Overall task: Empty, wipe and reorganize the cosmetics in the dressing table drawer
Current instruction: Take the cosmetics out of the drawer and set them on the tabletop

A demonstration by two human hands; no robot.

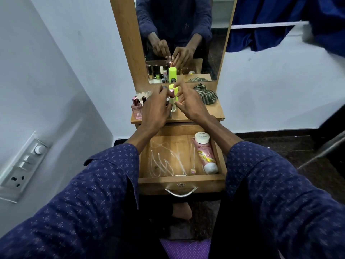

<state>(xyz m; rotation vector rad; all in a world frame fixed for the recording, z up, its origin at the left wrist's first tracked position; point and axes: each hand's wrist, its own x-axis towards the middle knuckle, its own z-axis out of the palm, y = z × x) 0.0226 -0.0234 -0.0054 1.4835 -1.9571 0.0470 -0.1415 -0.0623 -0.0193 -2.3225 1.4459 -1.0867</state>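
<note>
Left of the green bottle [173, 90] we see crowded bottles [137, 107] blocking passage; right of it, bare tabletop [214, 111] until the checked cloth [206, 94].

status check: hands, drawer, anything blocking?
Left hand grips small bottles on the tabletop; right hand open beside them. Drawer open, pink tube and white jar inside. Nothing blocking.

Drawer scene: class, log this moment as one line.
left hand grips bottles | right hand open | drawer open: pink tube
</note>
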